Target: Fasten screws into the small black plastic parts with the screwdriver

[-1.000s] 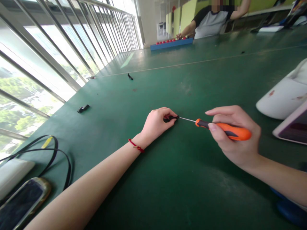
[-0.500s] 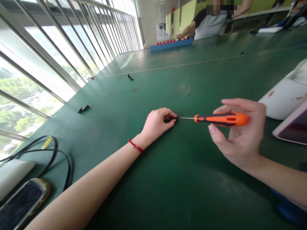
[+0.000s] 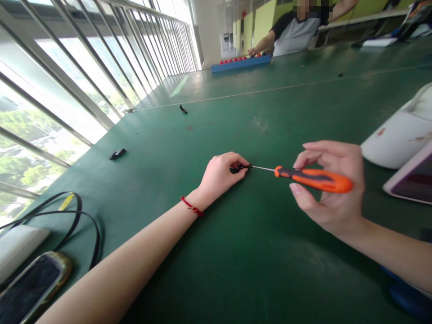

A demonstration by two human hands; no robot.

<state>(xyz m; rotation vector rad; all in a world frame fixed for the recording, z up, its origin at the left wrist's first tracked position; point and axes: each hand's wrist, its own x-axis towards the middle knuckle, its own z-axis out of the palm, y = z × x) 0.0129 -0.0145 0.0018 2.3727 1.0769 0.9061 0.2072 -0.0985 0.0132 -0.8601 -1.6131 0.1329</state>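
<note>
My left hand [image 3: 222, 173], with a red cord on its wrist, pinches a small black part [image 3: 239, 168] low over the green table. Most of that part is hidden by the fingers. An orange and black screwdriver [image 3: 313, 178] points left, and its thin shaft meets the black part at my fingertips. Loosely curved around the screwdriver handle is my right hand [image 3: 342, 209], thumb below and fingers above, with the handle's butt near the palm. The handle tilts slightly down to the right.
Small black pieces [image 3: 117, 154] lie on the left side of the table. A phone [image 3: 32, 288], a white box and a black cable [image 3: 80, 216] sit front left. At right stand a white container [image 3: 398, 135] and a pinkish device [image 3: 411, 180]. Across, a person [image 3: 293, 38] reaches to a blue rack [image 3: 241, 65].
The screwdriver's handle has turned about its axis and its butt has dropped a little. My right hand has shifted slightly left, fingers loosely around it. My left hand stays put.
</note>
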